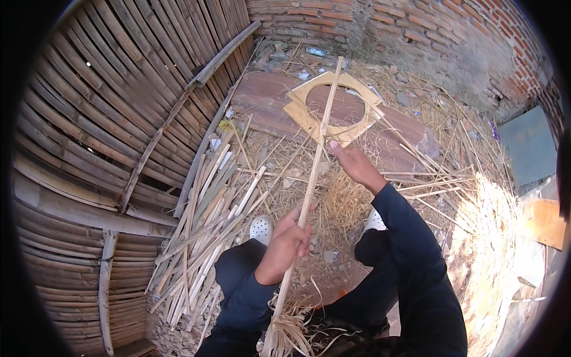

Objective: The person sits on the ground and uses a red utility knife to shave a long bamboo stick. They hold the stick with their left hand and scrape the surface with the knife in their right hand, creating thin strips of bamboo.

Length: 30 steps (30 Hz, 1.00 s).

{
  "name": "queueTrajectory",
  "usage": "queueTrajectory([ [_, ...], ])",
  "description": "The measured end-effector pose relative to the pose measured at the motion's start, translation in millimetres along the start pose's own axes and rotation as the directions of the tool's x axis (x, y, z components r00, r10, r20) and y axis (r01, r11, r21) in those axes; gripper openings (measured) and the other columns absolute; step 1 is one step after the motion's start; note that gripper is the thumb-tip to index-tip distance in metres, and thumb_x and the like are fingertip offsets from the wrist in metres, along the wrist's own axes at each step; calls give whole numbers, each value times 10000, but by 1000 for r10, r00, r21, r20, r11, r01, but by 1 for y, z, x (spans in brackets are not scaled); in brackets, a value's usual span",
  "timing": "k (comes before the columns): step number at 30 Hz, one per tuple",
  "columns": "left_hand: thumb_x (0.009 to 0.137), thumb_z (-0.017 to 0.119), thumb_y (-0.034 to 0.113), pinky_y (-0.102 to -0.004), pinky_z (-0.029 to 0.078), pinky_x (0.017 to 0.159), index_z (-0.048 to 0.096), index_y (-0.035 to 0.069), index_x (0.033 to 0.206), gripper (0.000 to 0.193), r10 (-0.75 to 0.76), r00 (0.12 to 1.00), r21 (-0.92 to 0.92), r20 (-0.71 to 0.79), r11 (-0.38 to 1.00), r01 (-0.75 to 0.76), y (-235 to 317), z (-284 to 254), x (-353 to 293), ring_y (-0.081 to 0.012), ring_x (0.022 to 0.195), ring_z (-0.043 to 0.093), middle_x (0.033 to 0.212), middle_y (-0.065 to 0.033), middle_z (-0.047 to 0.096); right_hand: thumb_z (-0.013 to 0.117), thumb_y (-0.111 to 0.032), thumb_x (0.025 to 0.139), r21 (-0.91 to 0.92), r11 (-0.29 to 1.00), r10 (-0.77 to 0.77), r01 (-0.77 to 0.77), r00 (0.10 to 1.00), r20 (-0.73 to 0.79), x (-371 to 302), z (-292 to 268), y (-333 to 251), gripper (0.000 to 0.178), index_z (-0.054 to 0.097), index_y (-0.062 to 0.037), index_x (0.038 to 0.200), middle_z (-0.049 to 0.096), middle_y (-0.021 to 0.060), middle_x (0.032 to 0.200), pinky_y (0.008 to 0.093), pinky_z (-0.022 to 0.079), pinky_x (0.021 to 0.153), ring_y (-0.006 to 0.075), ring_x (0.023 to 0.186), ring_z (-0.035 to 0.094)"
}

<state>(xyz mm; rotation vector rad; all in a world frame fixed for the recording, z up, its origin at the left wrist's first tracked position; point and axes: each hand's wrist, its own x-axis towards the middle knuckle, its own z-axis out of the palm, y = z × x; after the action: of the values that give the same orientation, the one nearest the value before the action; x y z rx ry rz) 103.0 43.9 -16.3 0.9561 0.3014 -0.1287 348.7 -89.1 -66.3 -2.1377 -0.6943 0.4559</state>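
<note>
A long, pale bamboo strip (pixel 316 160) slants up from my lap, its top end reaching over a board (pixel 297 113) with a round cut-out. My left hand (pixel 288 243) is closed around the strip's lower half, between my knees. Farther up, my right hand (pixel 358 165) is closed with its thumb against the strip's right side. A small dark bit shows by that thumb, but what the fingers hold is hidden. Thin curled shavings (pixel 285 339) bunch around the strip's bottom end. More shavings (pixel 348 199) lie in a heap on the ground beyond my knees.
Split bamboo strips (pixel 205 232) are piled at my left, beside a bamboo slat wall (pixel 119 113). The cut-out board rests on a reddish-brown slab (pixel 262 98). Loose strips (pixel 437 184) lie to the right. A brick wall (pixel 410 27) closes off the back.
</note>
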Motion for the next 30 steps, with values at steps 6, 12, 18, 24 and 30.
queueTrajectory([
  [6, 786, 439, 61, -226, 396, 467, 336, -29, 1414, 643, 42, 999, -73, 8, 997, -41, 5, 0, -7, -106, 461, 421, 755, -57, 498, 523, -586, 907, -183, 933, -303, 309, 951, 60, -59, 11, -47, 613, 592, -46, 624, 529, 117, 523, 399, 423, 516, 307, 501, 535],
  [12, 701, 446, 89, -235, 372, 418, 314, -56, 1407, 733, 82, 995, -72, 53, 994, -78, 15, 6, -14, -115, 409, 404, 737, -60, 482, 651, -655, 758, -366, 739, -585, 566, 808, 67, -91, 26, -60, 505, 688, -152, 724, 574, 61, 522, 369, 443, 458, 265, 480, 594],
  [18, 666, 443, 106, -240, 357, 421, 306, -39, 1421, 781, 70, 997, 28, 13, 997, -70, 14, 9, -14, -105, 399, 384, 705, -32, 429, 660, -701, 712, -538, 662, -629, 522, 777, -20, -71, 24, -55, 567, 624, -144, 614, 546, 56, 493, 360, 430, 432, 245, 447, 581],
  [24, 656, 448, 103, -236, 352, 434, 377, -22, 1362, 720, 45, 998, -52, -44, 998, -48, 18, 8, -17, -100, 418, 375, 699, -22, 423, 656, -725, 686, -478, 643, -686, 598, 728, -11, -81, 39, -68, 620, 565, -125, 563, 517, 46, 488, 364, 421, 436, 250, 442, 561],
  [30, 643, 430, 39, -227, 322, 422, 385, 8, 1359, 718, 58, 995, 55, -79, 997, -54, 14, 11, -17, -95, 442, 351, 683, -14, 405, 692, -724, 643, -556, 545, -767, 628, 641, -28, -59, 32, -58, 629, 539, -121, 544, 509, 36, 489, 349, 437, 459, 223, 442, 558],
])
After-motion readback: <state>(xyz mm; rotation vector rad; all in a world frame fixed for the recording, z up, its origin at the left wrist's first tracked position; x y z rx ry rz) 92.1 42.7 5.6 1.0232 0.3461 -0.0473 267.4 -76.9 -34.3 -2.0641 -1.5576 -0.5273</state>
